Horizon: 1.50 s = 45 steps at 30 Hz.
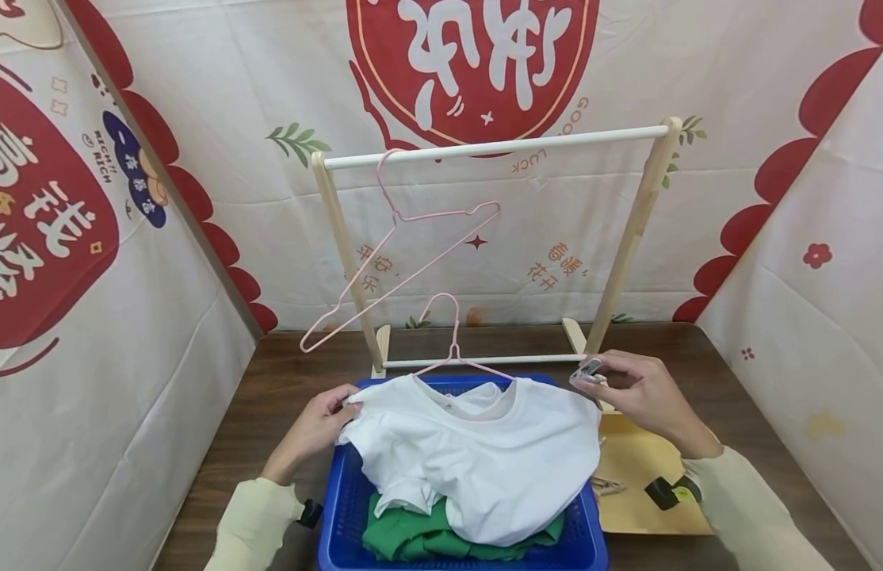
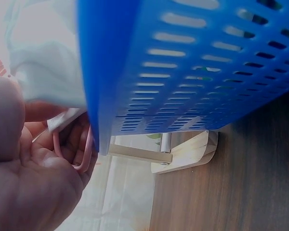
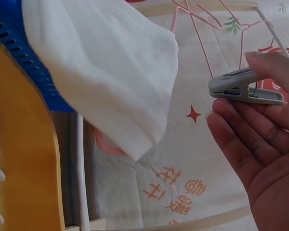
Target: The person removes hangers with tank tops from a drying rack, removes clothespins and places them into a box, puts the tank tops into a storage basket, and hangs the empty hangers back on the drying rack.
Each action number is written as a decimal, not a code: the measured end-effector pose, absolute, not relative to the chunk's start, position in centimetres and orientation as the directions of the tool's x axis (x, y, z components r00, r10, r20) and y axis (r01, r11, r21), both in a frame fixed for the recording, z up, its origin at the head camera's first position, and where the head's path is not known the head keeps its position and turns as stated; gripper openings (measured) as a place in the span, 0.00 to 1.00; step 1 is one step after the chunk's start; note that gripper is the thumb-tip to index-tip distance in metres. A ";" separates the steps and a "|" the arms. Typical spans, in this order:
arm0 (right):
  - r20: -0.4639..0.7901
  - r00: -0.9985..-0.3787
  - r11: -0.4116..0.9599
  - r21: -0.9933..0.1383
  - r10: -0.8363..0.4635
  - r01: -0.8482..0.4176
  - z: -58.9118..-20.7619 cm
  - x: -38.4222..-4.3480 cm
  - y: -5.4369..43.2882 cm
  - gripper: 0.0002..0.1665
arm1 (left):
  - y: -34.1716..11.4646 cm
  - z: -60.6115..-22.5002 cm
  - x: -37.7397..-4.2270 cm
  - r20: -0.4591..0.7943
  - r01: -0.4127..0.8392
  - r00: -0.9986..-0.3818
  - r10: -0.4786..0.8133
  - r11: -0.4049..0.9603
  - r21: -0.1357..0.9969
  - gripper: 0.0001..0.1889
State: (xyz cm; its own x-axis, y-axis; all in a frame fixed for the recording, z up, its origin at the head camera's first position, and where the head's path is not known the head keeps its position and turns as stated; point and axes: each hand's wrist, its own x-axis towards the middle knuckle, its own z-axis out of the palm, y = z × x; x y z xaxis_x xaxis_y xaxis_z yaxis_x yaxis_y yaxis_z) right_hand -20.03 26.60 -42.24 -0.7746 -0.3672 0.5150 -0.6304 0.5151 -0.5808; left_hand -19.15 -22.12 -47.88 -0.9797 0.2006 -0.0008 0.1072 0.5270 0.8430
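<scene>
A white T-shirt (image 1: 484, 468) lies over a blue basket (image 1: 329, 515), with a pink hanger (image 1: 454, 349) inside it and the hook rising above the neckline. My left hand (image 1: 316, 424) grips the shirt's left shoulder. In the left wrist view its fingers curl round the pink hanger end (image 2: 88, 149) there. My right hand (image 1: 648, 396) pinches a grey clothespin (image 3: 245, 86) between thumb and fingers, apart from the right shoulder. At that side, the right wrist view shows the pink hanger end (image 3: 108, 144) poking out of the sleeve.
Green cloth (image 1: 427, 535) lies in the basket beneath the shirt. A wooden rack with a white top bar (image 1: 498, 147) stands behind, carrying a bare pink hanger (image 1: 441, 214). To the right is a yellow tray (image 1: 648, 511) with several clothespins (image 1: 607, 485). Printed cloth walls surround the table.
</scene>
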 end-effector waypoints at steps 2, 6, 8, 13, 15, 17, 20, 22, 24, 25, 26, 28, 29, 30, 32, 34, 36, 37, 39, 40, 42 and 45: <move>0.515 -0.778 0.519 -0.582 -0.360 -0.626 -42.2 -19.9 26.8 0.19 | -22.1 -47.8 -19.1 -0.002 0.104 -0.980 0.197 0.527 0.844 0.06; 0.524 -0.777 0.517 -0.584 -0.349 -0.626 -42.2 -19.6 27.4 0.19 | -22.1 -47.9 -19.2 -0.002 0.105 -0.980 0.200 0.526 0.844 0.06; 0.519 -0.786 0.527 -0.588 -0.336 -0.614 -42.3 -19.5 27.8 0.20 | -22.1 -47.9 -19.1 -0.001 0.107 -0.980 0.201 0.526 0.844 0.06; 0.496 -0.816 0.557 -0.603 -0.298 -0.571 -42.5 -19.3 28.6 0.21 | -22.2 -48.1 -19.2 0.022 0.131 -0.978 0.205 0.536 0.834 0.06; 0.490 -0.821 0.556 -0.612 -0.291 -0.563 -42.5 -19.3 28.9 0.20 | -22.2 -48.1 -19.2 0.025 0.134 -0.979 0.204 0.540 0.831 0.06; 0.486 -0.826 0.554 -0.619 -0.286 -0.556 -42.5 -19.1 29.2 0.19 | -22.2 -48.2 -19.2 0.025 0.134 -0.979 0.203 0.542 0.829 0.06; 0.482 -0.831 0.558 -0.624 -0.277 -0.548 -42.4 -18.9 29.4 0.19 | -22.2 -48.2 -19.2 0.031 0.138 -0.979 0.202 0.544 0.828 0.06; 0.480 -0.835 0.563 -0.625 -0.269 -0.541 -42.3 -18.7 29.6 0.19 | -22.1 -48.1 -19.2 0.034 0.142 -0.978 0.204 0.545 0.826 0.06; 0.476 -0.840 0.570 -0.627 -0.261 -0.532 -42.2 -18.6 29.8 0.19 | -22.1 -48.1 -19.1 0.035 0.143 -0.978 0.204 0.545 0.826 0.06; 0.472 -0.844 0.571 -0.631 -0.256 -0.526 -42.2 -18.5 29.9 0.19 | -22.1 -48.0 -19.1 0.035 0.143 -0.978 0.204 0.544 0.827 0.06; 0.469 -0.847 0.573 -0.634 -0.251 -0.520 -42.2 -18.5 30.0 0.19 | -22.1 -48.1 -19.1 0.034 0.142 -0.978 0.204 0.544 0.827 0.06; 0.458 -0.855 0.577 -0.640 -0.244 -0.508 -42.3 -18.4 30.4 0.19 | -22.1 -48.1 -19.1 0.031 0.138 -0.979 0.202 0.540 0.830 0.06; 0.453 -0.858 0.578 -0.643 -0.241 -0.502 -42.4 -18.4 30.5 0.18 | -22.1 -48.1 -19.1 0.029 0.135 -0.979 0.200 0.540 0.831 0.06; 0.446 -0.863 0.584 -0.644 -0.238 -0.494 -42.4 -18.3 30.7 0.18 | -22.1 -48.1 -19.1 0.027 0.131 -0.980 0.198 0.537 0.833 0.06; 0.435 -0.869 0.593 -0.644 -0.234 -0.482 -42.5 -18.2 31.0 0.18 | -22.1 -48.1 -19.1 0.020 0.124 -0.981 0.194 0.537 0.834 0.07; 0.427 -0.875 0.613 -0.636 -0.227 -0.469 -42.6 -18.1 31.3 0.18 | -22.1 -48.1 -19.1 0.018 0.120 -0.981 0.192 0.538 0.835 0.07; 0.424 -0.879 0.634 -0.624 -0.216 -0.457 -42.8 -17.9 31.6 0.18 | -22.1 -48.1 -19.1 0.021 0.122 -0.982 0.190 0.540 0.833 0.07; 0.425 -0.880 0.639 -0.621 -0.211 -0.453 -42.9 -17.9 31.7 0.19 | -22.1 -48.1 -19.1 0.023 0.124 -0.981 0.191 0.541 0.832 0.07; 0.426 -0.883 0.653 -0.615 -0.197 -0.442 -43.1 -17.8 32.0 0.20 | -22.1 -48.1 -19.1 0.026 0.128 -0.981 0.192 0.541 0.831 0.07; 0.425 -0.885 0.656 -0.615 -0.191 -0.437 -43.2 -17.7 32.1 0.20 | -22.1 -48.1 -19.2 0.027 0.129 -0.981 0.193 0.541 0.831 0.07; 0.424 -0.888 0.664 -0.613 -0.181 -0.428 -43.3 -17.6 32.4 0.20 | -22.1 -48.1 -19.2 0.027 0.130 -0.981 0.194 0.541 0.831 0.07; 0.409 -0.897 0.674 -0.617 -0.166 -0.407 -43.6 -17.5 32.8 0.20 | -22.1 -48.1 -19.2 0.027 0.129 -0.981 0.193 0.541 0.831 0.07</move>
